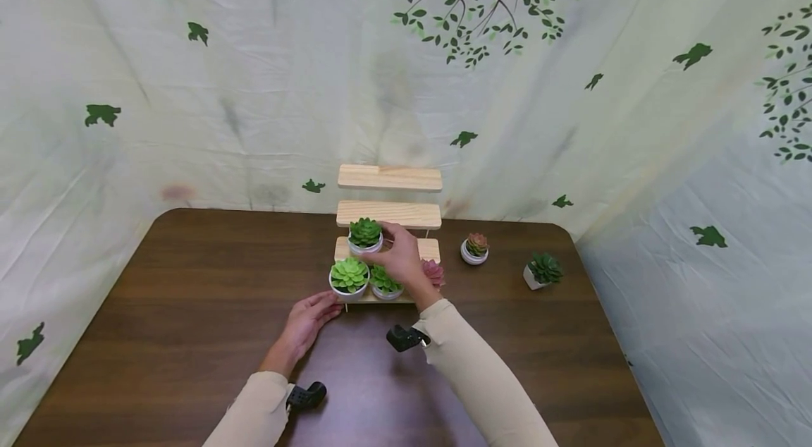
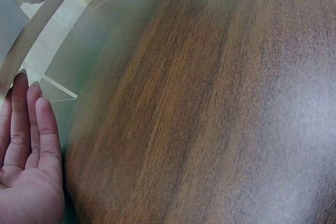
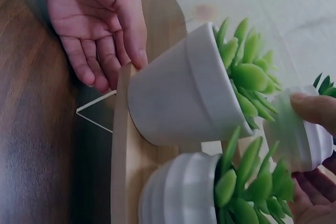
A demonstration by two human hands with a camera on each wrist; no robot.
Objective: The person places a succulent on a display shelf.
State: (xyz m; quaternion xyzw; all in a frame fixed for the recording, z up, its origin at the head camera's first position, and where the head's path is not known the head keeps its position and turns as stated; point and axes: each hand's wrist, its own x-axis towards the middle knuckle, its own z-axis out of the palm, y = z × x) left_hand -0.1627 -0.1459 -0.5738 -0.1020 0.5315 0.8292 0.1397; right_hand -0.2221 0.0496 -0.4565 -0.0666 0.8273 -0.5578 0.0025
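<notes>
My right hand [image 1: 402, 260] grips a small white pot with a dark green succulent [image 1: 365, 233], thumb on one side and fingers on the other. It is over the lower steps of a tiered wooden plant stand [image 1: 388, 212]. On the bottom step are a light green succulent [image 1: 349, 275] in a smooth white pot, another green succulent [image 1: 384, 280] in a ribbed pot, and a pink succulent [image 1: 433, 273], partly hidden by my right wrist. My left hand [image 1: 309, 320] has its fingers extended, fingertips at the stand's front left corner, beside the smooth pot [image 3: 173, 87].
To the stand's right on the brown table [image 1: 209, 292] are a reddish succulent [image 1: 476, 248] in a round white pot and a dark green one [image 1: 543, 271] in an angular white pot. A leaf-printed white curtain [image 1: 254, 80] hangs right behind the stand.
</notes>
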